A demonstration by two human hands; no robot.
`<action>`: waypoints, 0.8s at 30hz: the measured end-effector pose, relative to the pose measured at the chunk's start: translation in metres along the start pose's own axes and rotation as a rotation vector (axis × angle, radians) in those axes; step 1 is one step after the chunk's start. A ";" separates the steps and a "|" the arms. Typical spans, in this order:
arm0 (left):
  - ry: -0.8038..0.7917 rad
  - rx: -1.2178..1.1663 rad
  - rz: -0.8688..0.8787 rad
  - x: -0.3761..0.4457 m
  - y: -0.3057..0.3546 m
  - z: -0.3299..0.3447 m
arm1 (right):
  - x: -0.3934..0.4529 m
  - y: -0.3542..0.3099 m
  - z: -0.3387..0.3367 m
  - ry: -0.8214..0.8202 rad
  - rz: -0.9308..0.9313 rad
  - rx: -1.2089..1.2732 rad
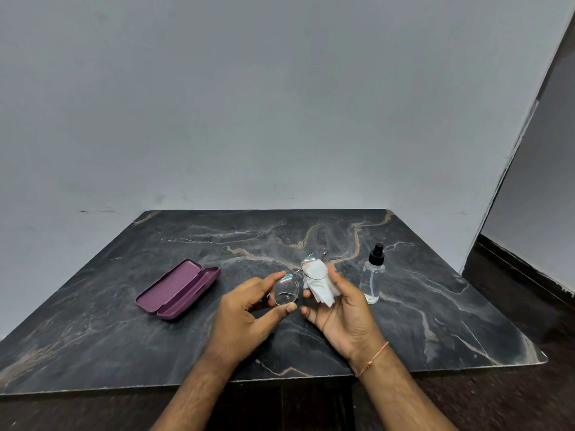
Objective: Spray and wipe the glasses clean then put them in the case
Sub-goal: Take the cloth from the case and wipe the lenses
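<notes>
Glasses (297, 279) held up above dark marble table (435, 321). Left hand (249, 309) pinches near lens rim between thumb and forefinger. Right hand (339, 306) grips white cloth (320, 283) against the other lens (thumb behind it). Purple case (177, 289) lies open at left; spray bottle (371, 275) upright at right
</notes>
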State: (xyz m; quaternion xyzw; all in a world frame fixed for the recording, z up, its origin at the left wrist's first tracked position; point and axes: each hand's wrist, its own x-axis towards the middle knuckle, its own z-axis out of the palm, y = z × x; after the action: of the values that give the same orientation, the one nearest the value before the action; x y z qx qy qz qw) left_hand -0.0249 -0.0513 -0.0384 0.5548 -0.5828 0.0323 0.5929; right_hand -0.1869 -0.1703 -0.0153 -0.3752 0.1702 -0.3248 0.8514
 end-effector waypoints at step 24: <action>-0.023 0.184 0.061 -0.002 -0.004 0.003 | -0.003 -0.015 -0.016 0.483 -0.859 -0.802</action>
State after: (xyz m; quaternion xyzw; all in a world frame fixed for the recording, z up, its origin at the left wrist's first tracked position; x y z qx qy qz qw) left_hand -0.0243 -0.0538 -0.0434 0.5891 -0.6008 0.0973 0.5315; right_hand -0.2042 -0.1840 -0.0142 -0.6159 0.3003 -0.6240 0.3757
